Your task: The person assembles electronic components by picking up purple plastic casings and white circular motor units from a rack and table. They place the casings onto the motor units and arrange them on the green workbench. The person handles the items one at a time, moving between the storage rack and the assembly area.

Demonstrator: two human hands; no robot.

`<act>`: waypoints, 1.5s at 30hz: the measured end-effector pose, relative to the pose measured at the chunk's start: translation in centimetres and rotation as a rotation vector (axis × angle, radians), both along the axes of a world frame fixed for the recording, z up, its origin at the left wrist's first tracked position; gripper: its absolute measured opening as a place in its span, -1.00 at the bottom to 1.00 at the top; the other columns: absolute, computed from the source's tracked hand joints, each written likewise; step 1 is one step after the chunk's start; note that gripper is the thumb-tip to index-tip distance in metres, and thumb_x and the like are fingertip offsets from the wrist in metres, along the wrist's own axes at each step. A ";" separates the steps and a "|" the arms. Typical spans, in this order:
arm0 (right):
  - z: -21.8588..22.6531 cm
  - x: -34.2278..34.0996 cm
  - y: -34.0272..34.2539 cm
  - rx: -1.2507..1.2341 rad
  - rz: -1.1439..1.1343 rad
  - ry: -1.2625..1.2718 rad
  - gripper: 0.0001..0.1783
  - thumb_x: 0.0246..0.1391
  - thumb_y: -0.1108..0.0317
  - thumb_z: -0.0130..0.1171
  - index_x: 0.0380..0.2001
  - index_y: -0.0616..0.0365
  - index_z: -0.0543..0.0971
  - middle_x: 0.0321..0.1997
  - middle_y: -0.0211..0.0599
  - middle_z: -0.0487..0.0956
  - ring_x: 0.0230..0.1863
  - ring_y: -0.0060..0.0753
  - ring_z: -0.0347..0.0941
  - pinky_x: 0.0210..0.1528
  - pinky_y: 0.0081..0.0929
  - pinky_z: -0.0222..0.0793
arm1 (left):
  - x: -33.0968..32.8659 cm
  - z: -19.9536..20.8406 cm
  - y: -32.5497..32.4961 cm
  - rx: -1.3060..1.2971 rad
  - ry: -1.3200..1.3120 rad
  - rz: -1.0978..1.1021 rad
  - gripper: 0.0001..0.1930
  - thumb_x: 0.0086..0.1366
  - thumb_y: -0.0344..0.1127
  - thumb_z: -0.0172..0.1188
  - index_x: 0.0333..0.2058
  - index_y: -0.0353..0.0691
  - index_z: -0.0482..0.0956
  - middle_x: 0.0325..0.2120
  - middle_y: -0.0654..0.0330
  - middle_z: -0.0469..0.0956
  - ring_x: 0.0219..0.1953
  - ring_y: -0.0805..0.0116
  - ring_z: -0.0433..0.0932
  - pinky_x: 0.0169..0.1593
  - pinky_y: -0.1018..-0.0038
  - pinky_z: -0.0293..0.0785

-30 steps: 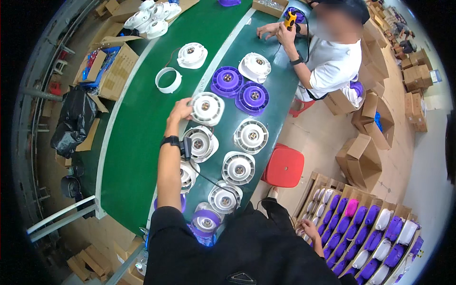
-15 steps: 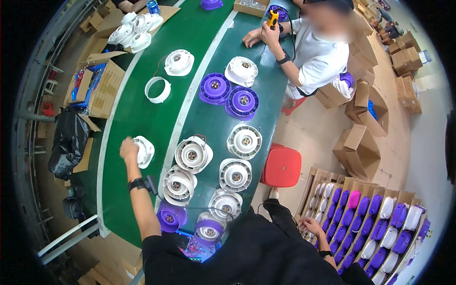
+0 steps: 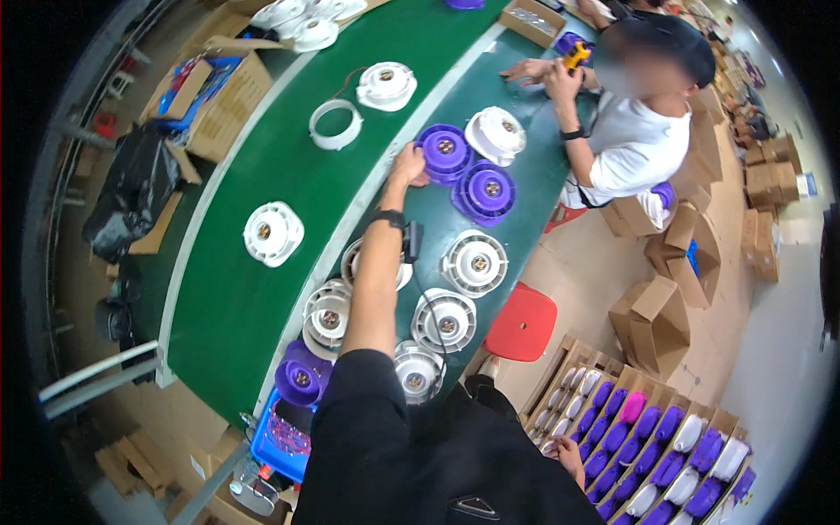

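Observation:
My left hand [image 3: 407, 166] reaches across the table and grips the left edge of a purple round fan housing [image 3: 444, 150]. A second purple housing [image 3: 486, 190] sits close beside it, with a white housing [image 3: 497, 136] behind. Below my left forearm stand several white housings, among them a ringed one [image 3: 475, 264]; the forearm partly covers another [image 3: 350, 262]. A lone white housing [image 3: 273, 234] rests on the green belt. Low at my right side, my right hand [image 3: 564, 453] hangs with loosely curled fingers, nothing visible in it, near rows of purple and white parts [image 3: 647, 423].
A co-worker [image 3: 643, 131] at the far right holds a yellow tool [image 3: 577, 56]. A white ring [image 3: 336, 124] and another white housing [image 3: 387, 86] lie on the belt. A red stool [image 3: 522, 322] stands by the table. At near left is a blue tray [image 3: 282, 459].
My left hand has let go of the white housing on the belt and moved right to the purple housing. The view has shifted. My right hand stays low at my side.

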State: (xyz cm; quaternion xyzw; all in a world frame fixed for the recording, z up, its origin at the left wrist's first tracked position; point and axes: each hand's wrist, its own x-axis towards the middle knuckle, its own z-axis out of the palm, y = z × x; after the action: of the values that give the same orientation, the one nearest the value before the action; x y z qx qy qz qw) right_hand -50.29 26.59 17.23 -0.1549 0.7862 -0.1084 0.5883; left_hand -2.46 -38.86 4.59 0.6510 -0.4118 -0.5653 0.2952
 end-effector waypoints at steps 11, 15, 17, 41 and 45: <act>-4.6 -2.7 -0.5 -0.083 0.211 -0.210 -0.49 -0.06 0.78 -0.30 -0.09 0.31 0.51 -0.27 -0.14 0.60 -0.23 -0.33 0.55 -0.12 -0.50 0.44 | 5.3 8.3 8.8 -0.325 -0.158 0.131 -0.71 0.31 -0.39 -0.13 -0.08 -0.50 0.26 -0.63 -0.06 0.57 -0.68 0.19 0.59 -0.60 0.33 0.57; -4.9 -2.5 -4.6 -0.049 0.162 -0.348 -0.43 -0.12 0.73 -0.38 -0.11 0.24 0.53 -0.29 -0.18 0.61 -0.27 -0.29 0.58 -0.24 -0.39 0.52 | 16.0 15.1 17.4 -0.399 0.057 0.431 -0.72 0.32 -0.42 -0.15 -0.02 -0.36 0.28 -0.51 -0.07 0.60 -0.62 0.23 0.62 -0.62 0.36 0.57; -6.7 -3.9 -6.3 -0.035 0.201 -0.286 -0.40 -0.15 0.72 -0.39 -0.10 0.21 0.53 -0.28 -0.17 0.62 -0.27 -0.28 0.59 -0.29 -0.34 0.55 | 22.3 16.4 23.0 -0.413 -0.001 0.706 -0.64 0.39 -0.32 -0.13 0.10 -0.33 0.26 -0.42 -0.02 0.61 -0.56 0.26 0.63 -0.61 0.46 0.57; 0.5 2.9 -15.2 -0.115 0.498 0.040 -0.64 0.06 0.62 -0.21 -0.12 0.34 0.51 -0.33 -0.14 0.62 -0.29 -0.34 0.58 -0.23 -0.39 0.52 | -1.1 16.3 6.3 -0.565 -0.523 -0.937 -0.57 0.25 -0.29 0.02 0.10 -0.19 0.37 -0.18 -0.09 0.58 -0.07 -0.09 0.52 0.02 0.13 0.44; 1.0 1.6 -10.5 -0.064 0.423 0.112 -0.65 0.13 0.59 -0.20 -0.08 0.32 0.51 -0.35 -0.19 0.62 -0.29 -0.38 0.57 -0.21 -0.45 0.50 | -9.5 9.0 -0.7 -0.639 -0.732 -0.830 -0.49 0.18 -0.40 0.01 0.16 -0.16 0.36 0.06 -0.01 0.45 0.10 -0.04 0.40 0.08 0.08 0.42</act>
State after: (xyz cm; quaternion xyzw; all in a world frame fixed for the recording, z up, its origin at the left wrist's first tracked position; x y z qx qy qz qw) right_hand -48.72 16.06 18.19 -0.3407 0.7638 0.0011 0.5481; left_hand -11.92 -39.53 13.59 0.4683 -0.8520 -0.2230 0.0715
